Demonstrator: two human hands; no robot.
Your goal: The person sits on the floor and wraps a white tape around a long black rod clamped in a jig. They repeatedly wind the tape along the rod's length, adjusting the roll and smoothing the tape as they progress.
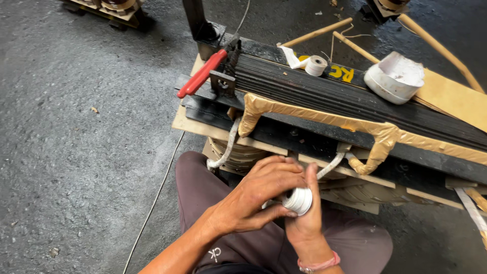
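Evidently mid-wrap: both hands worked a small roll of white tape [298, 200] at the near edge of the transformer core [355, 109], just above the person's knee. Left hand [258, 195] fingers curled closed over the roll; right hand [304, 213] pinched it from below. Judged next: keeping the tape taut along the white-wrapped lead [331, 165]. Roll looked clean, partly used. Red-handled pliers [203, 73] lay at the core's far-left corner.

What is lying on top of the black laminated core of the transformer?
On the black core lie red-handled pliers, a small white tape roll and a white bowl-like container. Tan tape strips cross its front. The container's inside cannot be seen.
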